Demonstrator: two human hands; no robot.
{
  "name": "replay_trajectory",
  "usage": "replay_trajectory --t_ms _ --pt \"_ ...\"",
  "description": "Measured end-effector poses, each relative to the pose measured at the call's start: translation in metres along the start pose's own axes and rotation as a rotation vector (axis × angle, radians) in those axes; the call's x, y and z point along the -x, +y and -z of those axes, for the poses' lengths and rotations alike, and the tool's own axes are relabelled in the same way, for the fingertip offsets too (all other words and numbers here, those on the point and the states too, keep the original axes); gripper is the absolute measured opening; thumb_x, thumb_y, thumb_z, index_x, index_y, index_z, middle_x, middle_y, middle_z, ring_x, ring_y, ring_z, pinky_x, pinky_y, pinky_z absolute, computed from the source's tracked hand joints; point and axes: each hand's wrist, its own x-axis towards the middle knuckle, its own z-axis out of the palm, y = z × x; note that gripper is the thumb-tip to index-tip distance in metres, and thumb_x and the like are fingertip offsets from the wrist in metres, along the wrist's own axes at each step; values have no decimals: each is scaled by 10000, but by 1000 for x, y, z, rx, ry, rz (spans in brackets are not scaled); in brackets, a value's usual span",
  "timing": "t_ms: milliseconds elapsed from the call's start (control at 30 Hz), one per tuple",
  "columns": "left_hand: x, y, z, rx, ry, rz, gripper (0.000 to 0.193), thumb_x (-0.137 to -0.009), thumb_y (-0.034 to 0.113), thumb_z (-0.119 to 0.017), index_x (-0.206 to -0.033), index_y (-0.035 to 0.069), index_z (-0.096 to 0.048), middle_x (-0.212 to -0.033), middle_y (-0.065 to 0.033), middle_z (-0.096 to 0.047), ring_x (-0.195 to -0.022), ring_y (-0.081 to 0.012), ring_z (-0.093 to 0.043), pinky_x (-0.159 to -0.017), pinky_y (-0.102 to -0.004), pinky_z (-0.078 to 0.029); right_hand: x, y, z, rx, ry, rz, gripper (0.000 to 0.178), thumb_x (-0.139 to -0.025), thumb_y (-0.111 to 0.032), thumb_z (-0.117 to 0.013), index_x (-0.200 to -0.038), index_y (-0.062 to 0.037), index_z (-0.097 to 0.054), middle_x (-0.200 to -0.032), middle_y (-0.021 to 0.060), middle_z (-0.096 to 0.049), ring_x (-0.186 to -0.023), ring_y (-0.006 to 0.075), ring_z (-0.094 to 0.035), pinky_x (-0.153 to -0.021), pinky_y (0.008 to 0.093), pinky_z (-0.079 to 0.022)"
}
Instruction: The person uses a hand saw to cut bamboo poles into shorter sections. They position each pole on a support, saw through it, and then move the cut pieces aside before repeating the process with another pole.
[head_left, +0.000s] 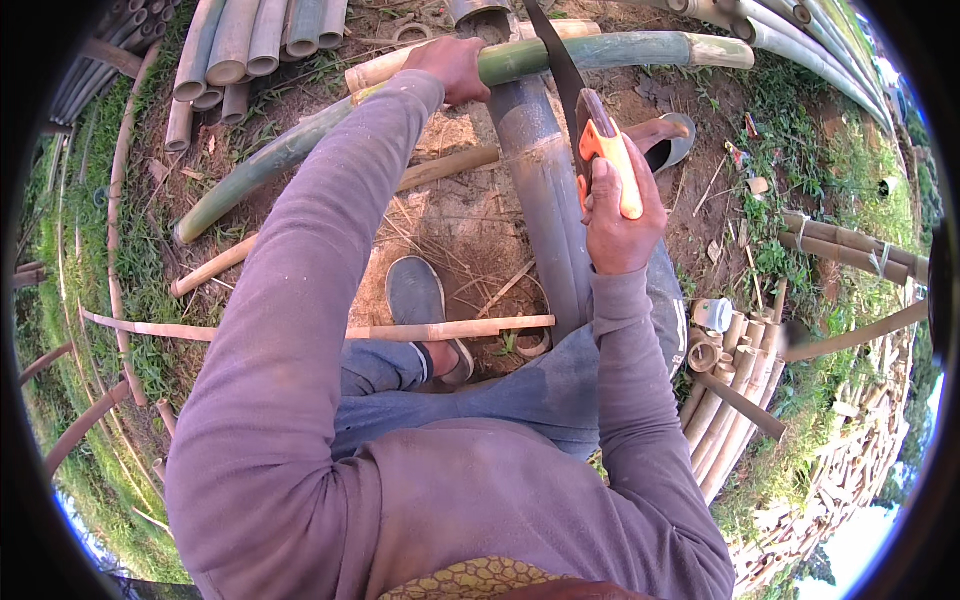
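Note:
My right hand (627,222) is closed round the orange handle of a handsaw (565,65). The saw's dark blade points away from me and crosses a green bamboo pole (625,50). That pole lies crosswise over a thick grey bamboo trunk (545,185), its left part running down to the lower left behind my left arm. Just left of the blade, my left hand (455,72) grips the green pole; its fingers are partly hidden. Whether the teeth are inside the bamboo cannot be seen.
Cut bamboo poles (235,45) are stacked at the far left, and more poles (800,50) at the far right. Short bamboo pieces (735,400) stand bundled at right beside a white cup (712,314). A split bamboo strip (450,330) crosses before my legs, above my shoe (415,290).

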Motion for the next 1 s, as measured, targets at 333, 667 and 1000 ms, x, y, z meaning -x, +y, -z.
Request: replay_trajectory --t_ms 333,667,1000 --pt "4 9 6 -50 -89 49 667 -811 436 -825 -1374 133 -636 -1250 -185 -760 -1171 -380 -733 -1027 -490 -581 86 -4 91 -7 85 -55 611 -1065 -301 -717 -1470 129 -561 -1276 235 -721 -757 145 -694 -654 273 -569" --pt "9 28 -11 -103 68 39 636 -780 425 -858 -1312 160 -630 -1157 -166 -784 -1102 -371 -754 -944 -489 -593 -60 217 169 934 323 -177 762 -932 -278 -783 -1609 -145 -461 -1426 195 -673 -1190 423 -705 -1008 486 -583" --pt "17 24 -18 -139 108 93 601 -814 456 -842 -1278 155 -604 -1122 -158 -772 -1036 -373 -769 -889 -510 -607 -215 138 77 1269 -105 434 965 -794 -297 -917 -1629 -297 -433 -1586 86 -478 -1541 318 -396 -1278 618 -264"
